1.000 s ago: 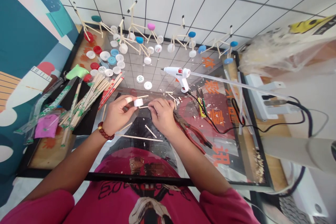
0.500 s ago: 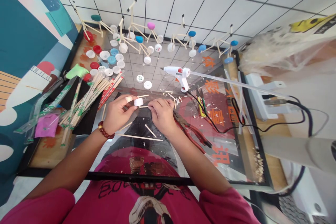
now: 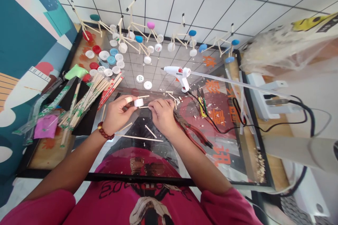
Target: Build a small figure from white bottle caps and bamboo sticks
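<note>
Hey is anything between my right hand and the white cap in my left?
Just the short wooden stick that your right hand pinches, reaching toward the lower edge of the white cap; whether they touch is unclear. Nothing else visible intervenes.

A small white cap [image 3: 138, 102], drum-shaped, sits pinched in the left fingers [image 3: 130, 112], curved wall showing. A slim pale stick [image 3: 144, 107], nearly level, runs from the cap's lower edge to the right fingers [image 3: 155, 105]; contact with the cap is unclear. A second stick [image 3: 144, 96] projects just behind.
</note>
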Demonstrator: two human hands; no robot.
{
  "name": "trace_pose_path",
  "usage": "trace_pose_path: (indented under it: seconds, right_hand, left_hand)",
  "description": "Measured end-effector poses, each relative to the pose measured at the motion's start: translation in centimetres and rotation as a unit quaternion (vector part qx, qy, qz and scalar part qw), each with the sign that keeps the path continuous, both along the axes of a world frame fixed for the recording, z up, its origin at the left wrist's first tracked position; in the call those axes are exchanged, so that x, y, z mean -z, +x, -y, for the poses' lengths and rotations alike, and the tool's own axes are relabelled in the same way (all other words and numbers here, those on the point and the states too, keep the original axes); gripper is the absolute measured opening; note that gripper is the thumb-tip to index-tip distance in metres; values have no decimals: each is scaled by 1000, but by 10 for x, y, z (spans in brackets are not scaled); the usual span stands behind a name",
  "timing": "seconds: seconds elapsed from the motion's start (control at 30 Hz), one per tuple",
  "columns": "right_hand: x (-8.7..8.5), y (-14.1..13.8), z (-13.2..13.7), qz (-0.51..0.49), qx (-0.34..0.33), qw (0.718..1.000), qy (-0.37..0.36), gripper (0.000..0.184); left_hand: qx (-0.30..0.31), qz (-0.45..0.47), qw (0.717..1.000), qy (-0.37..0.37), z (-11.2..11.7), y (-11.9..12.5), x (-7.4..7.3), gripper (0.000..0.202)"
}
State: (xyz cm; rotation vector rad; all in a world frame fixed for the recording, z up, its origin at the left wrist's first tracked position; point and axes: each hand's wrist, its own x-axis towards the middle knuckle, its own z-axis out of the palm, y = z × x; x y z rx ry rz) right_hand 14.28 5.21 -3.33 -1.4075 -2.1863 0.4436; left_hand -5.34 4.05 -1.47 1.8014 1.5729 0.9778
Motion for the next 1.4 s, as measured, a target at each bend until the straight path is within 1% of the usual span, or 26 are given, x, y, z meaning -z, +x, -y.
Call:
trace_pose_path:
  seconds: [0.17,0.47,0.7,1.03,1.27,1.4]
  right_hand:
    - [0,0,0,-2,0,1000,6,18]
    - [1,0,0,25,-4,1000,-2,21]
    - [1,0,0,6,0,1000,-1,22]
    - [0,0,-1,-8,-1,1000,-11,21]
    - [1,0,-1,-12,2,1000,-15,19]
    - [2,0,0,-13,3,1000,-15,20]
  left_hand:
    - [-4,7,1000,-3,0,0,-1,25]
    - [-4,2,1000,-11,0,0,0,24]
    - [1,0,1000,-1,0,1,0,24]
    - [-4,2,1000,-11,0,1,0,25]
    - [-1,10,1000,-7,1,0,2,25]
    - [-1,7,1000,-6,1,1,1,25]
